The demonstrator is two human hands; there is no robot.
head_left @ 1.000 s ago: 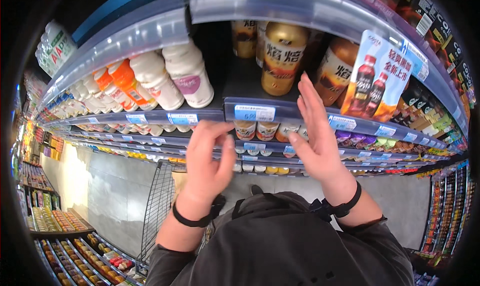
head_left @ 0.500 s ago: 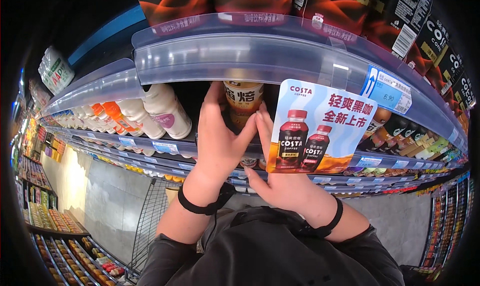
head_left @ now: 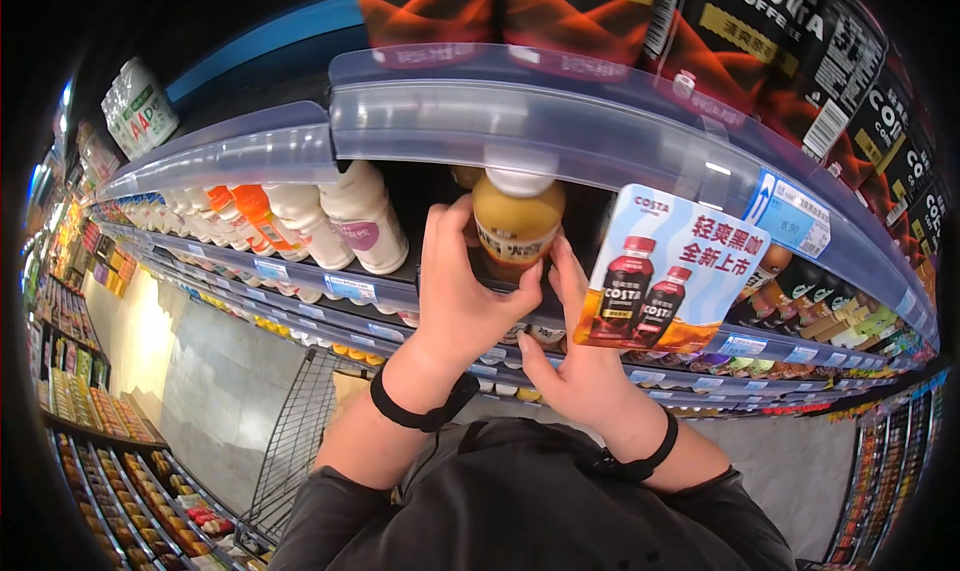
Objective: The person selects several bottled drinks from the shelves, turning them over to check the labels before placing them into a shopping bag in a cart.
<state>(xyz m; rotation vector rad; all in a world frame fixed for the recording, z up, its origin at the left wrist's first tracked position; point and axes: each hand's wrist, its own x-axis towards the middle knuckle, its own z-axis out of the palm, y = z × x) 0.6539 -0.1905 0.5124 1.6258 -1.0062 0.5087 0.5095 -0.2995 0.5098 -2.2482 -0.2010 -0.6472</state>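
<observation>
A tan-brown drink bottle (head_left: 517, 211) with a white cap and dark lettering stands in the shelf gap, under the clear lip of the shelf above. My left hand (head_left: 465, 291) curls round it, fingers along its left side and thumb across its lower front. My right hand (head_left: 573, 346) is at its right side, with stretched fingers against or very close to the bottle and the thumb held apart lower down. The bottle's base is hidden behind my hands. Just right of it, a blue promotional card (head_left: 665, 271) hangs in front of part of my right hand.
White bottles (head_left: 368, 221) stand left of the gap. The clear shelf lip (head_left: 480, 126) runs low over my hands, with large dark cartons (head_left: 585, 21) above. A wire cart (head_left: 295, 451) is at lower left. More shelves (head_left: 110, 491) line the aisle.
The bottle has tilted or shifted so its white cap and shoulder now show and its label sits lower. My hands stay around it. The whole view has swung slightly left.
</observation>
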